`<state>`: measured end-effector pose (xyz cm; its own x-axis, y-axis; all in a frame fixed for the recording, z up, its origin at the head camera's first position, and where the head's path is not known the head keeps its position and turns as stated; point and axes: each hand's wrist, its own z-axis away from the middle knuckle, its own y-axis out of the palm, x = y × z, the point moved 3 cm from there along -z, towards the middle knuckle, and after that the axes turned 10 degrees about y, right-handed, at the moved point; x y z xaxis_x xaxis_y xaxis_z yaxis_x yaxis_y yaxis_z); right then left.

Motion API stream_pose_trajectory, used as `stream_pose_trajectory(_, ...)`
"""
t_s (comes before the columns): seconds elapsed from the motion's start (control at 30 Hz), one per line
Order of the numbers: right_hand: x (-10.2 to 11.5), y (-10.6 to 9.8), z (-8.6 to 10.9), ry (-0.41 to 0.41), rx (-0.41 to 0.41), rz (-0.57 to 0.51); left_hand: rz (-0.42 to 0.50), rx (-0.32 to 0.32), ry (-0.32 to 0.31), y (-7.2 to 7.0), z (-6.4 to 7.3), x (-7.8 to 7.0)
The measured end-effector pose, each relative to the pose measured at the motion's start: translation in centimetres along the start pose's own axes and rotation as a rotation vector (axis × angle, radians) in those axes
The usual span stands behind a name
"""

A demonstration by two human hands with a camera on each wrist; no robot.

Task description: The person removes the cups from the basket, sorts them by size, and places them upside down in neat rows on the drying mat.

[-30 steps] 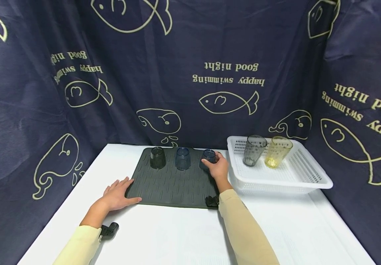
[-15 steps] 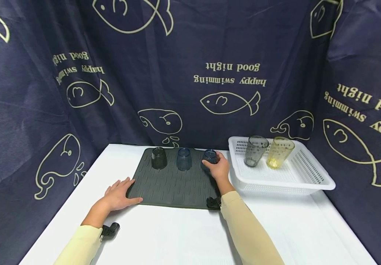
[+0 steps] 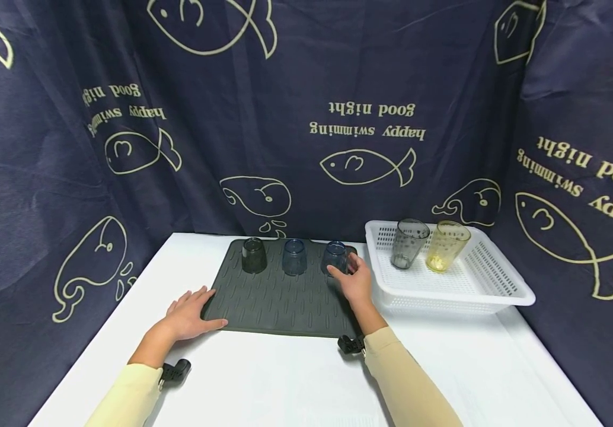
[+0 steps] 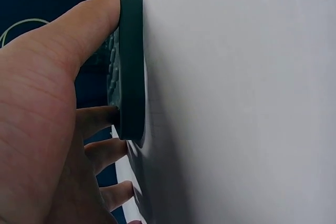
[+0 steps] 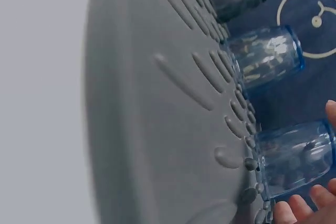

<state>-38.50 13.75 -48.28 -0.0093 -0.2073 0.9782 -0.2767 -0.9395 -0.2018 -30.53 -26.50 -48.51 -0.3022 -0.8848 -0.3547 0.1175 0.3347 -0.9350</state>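
Observation:
My right hand (image 3: 357,286) is beside a blue glass (image 3: 334,255) at the right end of a dark grey drying mat (image 3: 280,305). Its thumb and fingers are spread loosely about the glass, which stands with its narrower end up. In the right wrist view, fingertips (image 5: 296,205) lie close along the side of this blue glass (image 5: 294,156). My left hand (image 3: 186,315) rests at the mat's left front corner, fingers stretched out. In the left wrist view the thumb (image 4: 94,19) lies on the mat's edge (image 4: 132,61). Another blue glass (image 3: 294,258) and a dark grey glass (image 3: 254,256) share the mat's back row.
A white perforated basket (image 3: 450,299) stands on the right of the white table (image 3: 264,379). Inside lean a grey tinted glass (image 3: 410,243) and a yellow glass (image 3: 447,246). A dark blue curtain (image 3: 285,118) hangs behind and at both sides.
My right hand has loosened from the right blue glass and drawn slightly back toward the right and front. That glass stays on the mat. The left hand has not moved.

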Motion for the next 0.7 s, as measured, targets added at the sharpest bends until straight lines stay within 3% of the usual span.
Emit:
stream_pose_trajectory(0.23,-0.3,-1.1,2.3,0.051,0.111,-0.076,-0.010,-0.007,0.002,0.1,0.0,0.0)
stream_pose_trajectory(0.7,1.2,-4.9,7.4,0.035,0.263,-0.078,-0.014,-0.001,-0.003,0.1,0.1,0.0)
